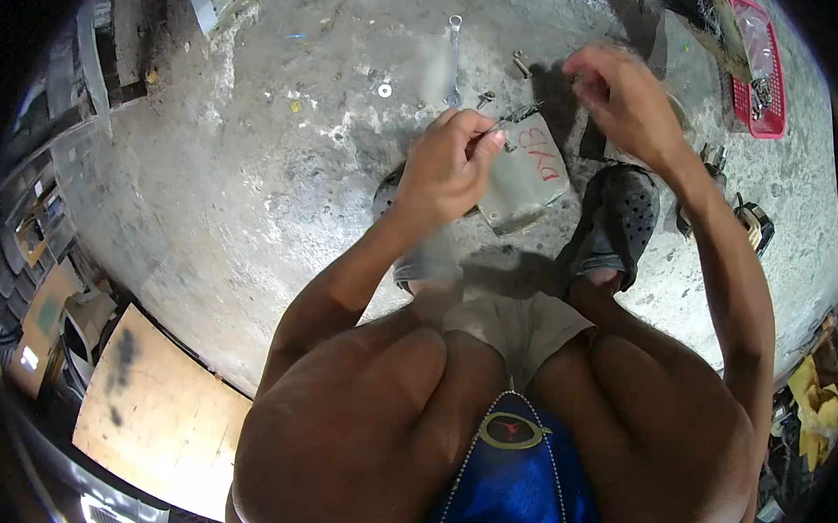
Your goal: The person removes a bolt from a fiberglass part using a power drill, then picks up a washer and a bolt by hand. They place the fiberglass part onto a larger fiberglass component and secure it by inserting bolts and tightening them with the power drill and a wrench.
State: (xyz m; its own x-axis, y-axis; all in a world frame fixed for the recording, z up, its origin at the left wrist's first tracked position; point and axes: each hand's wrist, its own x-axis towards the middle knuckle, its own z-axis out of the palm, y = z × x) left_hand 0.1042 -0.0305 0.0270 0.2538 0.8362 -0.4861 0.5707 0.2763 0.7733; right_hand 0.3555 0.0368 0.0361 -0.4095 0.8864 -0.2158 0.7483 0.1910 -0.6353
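Note:
My left hand is closed in a pinch on a thin, dark metal piece that points up and to the right; its exact kind is hard to make out. Below that piece lies a grey metal plate with red hand-drawn marks, on the floor between my feet. My right hand is raised to the right of the plate, fingers loosely curled and slightly blurred, with nothing visible in them. Small bolts lie just beyond my left hand, and another bolt is farther out.
A combination wrench and a washer lie on the concrete floor. At the far right stands a red basket with metal parts in it. Metal parts sit beside my right forearm. A wooden board is at lower left.

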